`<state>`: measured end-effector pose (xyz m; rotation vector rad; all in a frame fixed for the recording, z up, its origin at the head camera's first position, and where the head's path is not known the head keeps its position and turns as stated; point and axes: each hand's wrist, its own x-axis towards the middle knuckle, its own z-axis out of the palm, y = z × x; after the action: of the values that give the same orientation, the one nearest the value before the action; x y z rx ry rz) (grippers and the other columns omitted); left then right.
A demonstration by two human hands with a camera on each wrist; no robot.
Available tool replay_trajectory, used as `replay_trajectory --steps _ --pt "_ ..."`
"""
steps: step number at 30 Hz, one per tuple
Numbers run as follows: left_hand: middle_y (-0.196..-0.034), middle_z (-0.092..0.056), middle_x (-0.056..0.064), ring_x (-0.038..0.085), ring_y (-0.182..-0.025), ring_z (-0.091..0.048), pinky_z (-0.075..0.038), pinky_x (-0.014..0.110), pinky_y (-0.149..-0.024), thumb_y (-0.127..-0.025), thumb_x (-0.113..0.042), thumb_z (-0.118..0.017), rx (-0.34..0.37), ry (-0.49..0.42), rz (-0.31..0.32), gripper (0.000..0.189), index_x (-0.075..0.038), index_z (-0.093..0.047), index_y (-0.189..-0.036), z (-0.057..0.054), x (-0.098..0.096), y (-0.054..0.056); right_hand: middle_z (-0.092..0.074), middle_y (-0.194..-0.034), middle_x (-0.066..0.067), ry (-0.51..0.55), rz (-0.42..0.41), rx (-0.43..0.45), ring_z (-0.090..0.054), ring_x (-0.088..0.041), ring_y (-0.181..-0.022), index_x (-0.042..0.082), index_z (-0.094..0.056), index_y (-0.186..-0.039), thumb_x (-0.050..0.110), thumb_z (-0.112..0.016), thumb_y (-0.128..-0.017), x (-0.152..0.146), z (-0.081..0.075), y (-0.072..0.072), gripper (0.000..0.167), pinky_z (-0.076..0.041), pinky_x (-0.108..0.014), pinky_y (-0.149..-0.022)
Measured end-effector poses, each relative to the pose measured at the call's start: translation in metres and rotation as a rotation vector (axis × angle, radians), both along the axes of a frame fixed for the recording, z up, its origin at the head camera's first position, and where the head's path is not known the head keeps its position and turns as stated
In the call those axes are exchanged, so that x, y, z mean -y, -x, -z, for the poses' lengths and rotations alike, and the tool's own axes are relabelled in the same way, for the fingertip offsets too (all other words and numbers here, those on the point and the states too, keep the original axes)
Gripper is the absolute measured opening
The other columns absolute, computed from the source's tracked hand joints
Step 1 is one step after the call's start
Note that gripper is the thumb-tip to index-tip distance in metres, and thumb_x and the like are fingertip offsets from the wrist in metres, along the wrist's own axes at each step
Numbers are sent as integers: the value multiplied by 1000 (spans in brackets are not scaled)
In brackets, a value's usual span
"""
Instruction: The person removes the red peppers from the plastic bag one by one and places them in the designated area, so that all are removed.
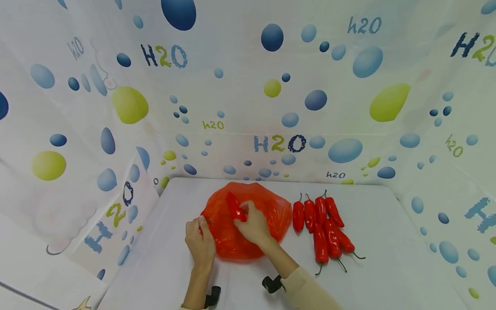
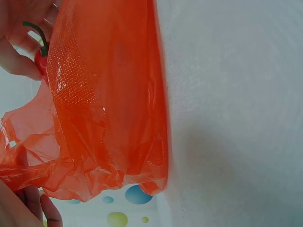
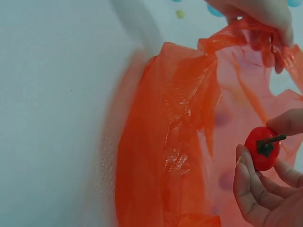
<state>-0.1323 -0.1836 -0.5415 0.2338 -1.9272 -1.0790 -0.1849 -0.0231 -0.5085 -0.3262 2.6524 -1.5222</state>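
Observation:
A thin orange-red plastic bag (image 1: pixel 228 245) stands on the white table with its mouth spread. At its left edge my left hand (image 1: pixel 200 243) grips the rim, and folds of film bunch between the fingers in the right wrist view. My right hand (image 1: pixel 253 224) pinches a red chili pepper (image 1: pixel 234 204) over the mouth of the bag. Its green stem end (image 3: pixel 267 146) faces the right wrist camera, with fingertips and thumb around the pepper. What lies inside the bag is hidden.
Right of the bag lie several more red chili peppers (image 1: pixel 320 241) in two rough rows on the white table (image 1: pixel 387 241). Behind rises a backdrop (image 1: pixel 240 94) printed with blue and green drops. A black wrist camera (image 1: pixel 272 284) sits by the right forearm.

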Motion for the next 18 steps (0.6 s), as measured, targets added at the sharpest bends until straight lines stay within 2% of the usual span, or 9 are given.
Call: replay_trajectory --steps 7,18 --pt "-78 -61 13 18 -81 -48 -36 25 -69 -109 -10 -52 -33 9 -7 28 4 -68 -89 -3 0 0 -69 -124 -8 46 -17 -14 -69 -19 -93 15 -52 -132 20 -78 -93 -10 -4 -13 47 -61 -36 -77" --pt "-78 -58 13 14 -82 -46 -36 23 -69 -109 -11 -52 -14 7 -12 29 4 -68 -90 -3 -1 -1 -68 -123 -7 94 42 28 -67 -17 -88 17 -51 -133 21 -78 -94 -26 -8 -26 48 -61 -36 -75"
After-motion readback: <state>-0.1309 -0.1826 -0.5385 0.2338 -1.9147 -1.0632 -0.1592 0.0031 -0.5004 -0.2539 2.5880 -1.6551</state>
